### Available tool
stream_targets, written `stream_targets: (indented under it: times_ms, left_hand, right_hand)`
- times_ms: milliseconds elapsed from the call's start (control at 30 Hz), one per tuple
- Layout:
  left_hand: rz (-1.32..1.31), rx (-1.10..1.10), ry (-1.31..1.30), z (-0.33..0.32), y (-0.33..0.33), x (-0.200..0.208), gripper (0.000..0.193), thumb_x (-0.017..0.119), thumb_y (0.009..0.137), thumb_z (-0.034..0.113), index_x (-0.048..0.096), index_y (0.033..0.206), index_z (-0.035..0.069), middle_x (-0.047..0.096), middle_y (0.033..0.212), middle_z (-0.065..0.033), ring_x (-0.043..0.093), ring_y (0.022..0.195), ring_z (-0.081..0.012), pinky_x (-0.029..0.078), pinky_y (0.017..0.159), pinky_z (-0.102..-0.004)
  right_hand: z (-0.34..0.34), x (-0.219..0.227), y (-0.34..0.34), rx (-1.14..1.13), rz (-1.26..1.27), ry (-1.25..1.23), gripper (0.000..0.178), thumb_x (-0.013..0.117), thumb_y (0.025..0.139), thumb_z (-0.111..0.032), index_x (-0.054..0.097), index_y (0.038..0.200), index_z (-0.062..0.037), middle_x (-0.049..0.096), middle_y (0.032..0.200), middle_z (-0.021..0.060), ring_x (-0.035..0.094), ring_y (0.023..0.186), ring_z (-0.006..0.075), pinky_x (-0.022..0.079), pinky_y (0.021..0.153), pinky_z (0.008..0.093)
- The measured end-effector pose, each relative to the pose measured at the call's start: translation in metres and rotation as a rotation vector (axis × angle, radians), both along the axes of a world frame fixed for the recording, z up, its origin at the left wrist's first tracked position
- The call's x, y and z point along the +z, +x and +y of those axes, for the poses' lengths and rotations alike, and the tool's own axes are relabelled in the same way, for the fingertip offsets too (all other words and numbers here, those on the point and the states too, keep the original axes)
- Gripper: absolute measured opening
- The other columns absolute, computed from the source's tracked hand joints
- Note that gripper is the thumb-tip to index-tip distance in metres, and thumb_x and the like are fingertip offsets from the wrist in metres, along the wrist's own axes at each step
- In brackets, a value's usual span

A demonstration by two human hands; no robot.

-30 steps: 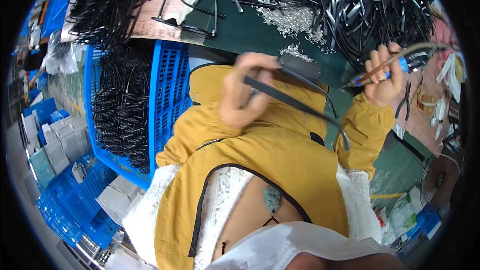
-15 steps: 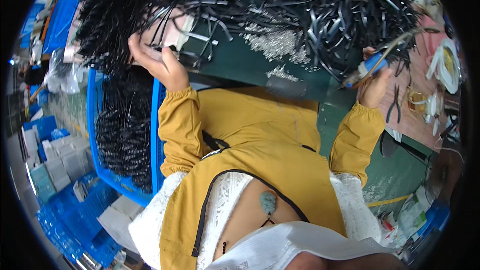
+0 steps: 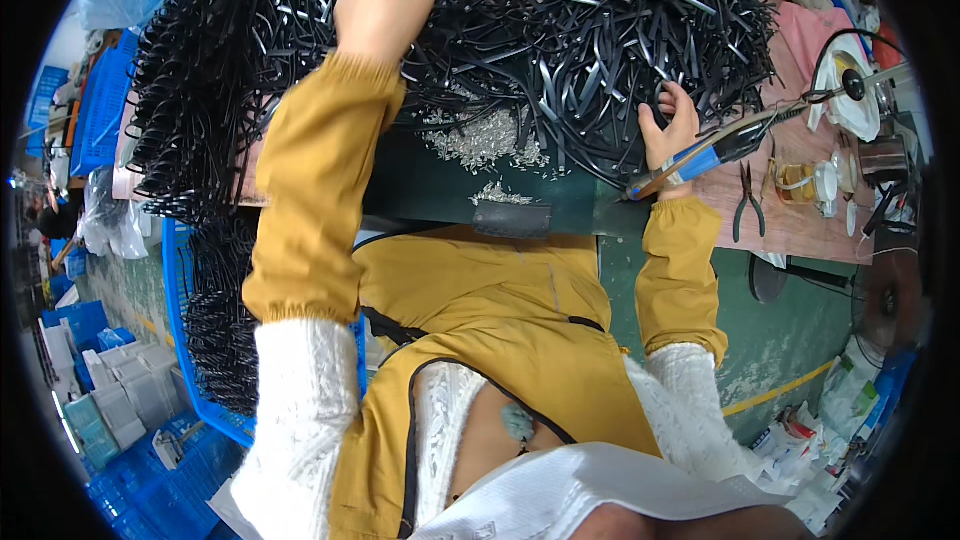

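My left hand (image 3: pixel 385 5) reaches over the far left of a big heap of black flat strips (image 3: pixel 600 35). Its thumb stands out from the bent fingers, whose tips are hidden among the strips. At the heap's near right edge, my right hand (image 3: pixel 674 130) has its thumb and fingers curved apart, close to some strip ends. A blue-handled tool (image 3: pixel 697 162) on a hose crosses in front of my right wrist, its tip pointing left and down. Small silvery metal pieces (image 3: pixel 485 140) lie piled on the dark green surface (image 3: pixel 420 175) between my hands.
Pliers (image 3: pixel 748 205) and a jar of yellowish liquid (image 3: pixel 797 182) are on the pinkish board at right. A small dark plate (image 3: pixel 512 219) sits at the near edge. A blue crate (image 3: pixel 180 340) of black strips stands at lower left, with blue bins (image 3: pixel 165 475) beyond.
My left hand has moved up and away from the near left edge, over the strip heap. My right hand has shifted left and forward; the blue-handled tool now crosses its wrist.
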State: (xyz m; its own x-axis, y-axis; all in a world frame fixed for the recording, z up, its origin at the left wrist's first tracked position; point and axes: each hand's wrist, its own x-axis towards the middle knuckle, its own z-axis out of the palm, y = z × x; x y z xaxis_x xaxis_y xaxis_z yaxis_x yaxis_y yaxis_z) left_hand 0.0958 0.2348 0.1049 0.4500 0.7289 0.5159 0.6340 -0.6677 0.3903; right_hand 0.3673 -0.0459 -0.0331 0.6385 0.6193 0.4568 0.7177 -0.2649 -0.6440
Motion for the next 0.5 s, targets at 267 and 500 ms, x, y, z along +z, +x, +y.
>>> stream_targets:
  times_ms: [267, 500]
  left_hand:
    - [0.407, 0.159, -0.347, 0.064, 0.089, -0.04, 0.044, 0.061, 0.089, 0.038, 0.077, 0.108, 0.003, 0.076, 0.106, -0.021, 0.072, 0.105, -0.0391, 0.055, 0.095, -0.0454]
    - [0.242, 0.242, -0.438, 0.064, 0.085, -0.013, 0.07, 0.055, 0.086, 0.061, 0.072, 0.116, -0.001, 0.072, 0.118, -0.0265, 0.068, 0.114, -0.0424, 0.053, 0.099, -0.0469]
  right_hand:
    - [-0.006, 0.002, 0.007, 0.074, 0.193, 0.176, 0.019, 0.075, 0.082, -0.001, 0.071, 0.101, -0.001, 0.061, 0.089, 0.0046, 0.052, 0.069, 0.0111, 0.046, 0.063, 0.0249]
    - [-0.011, 0.007, 0.01, 0.153, 1.042, 0.784, 0.028, 0.048, 0.103, -0.019, 0.065, 0.103, 0.0023, 0.063, 0.083, 0.0033, 0.059, 0.074, 0.0127, 0.047, 0.067, 0.0229]
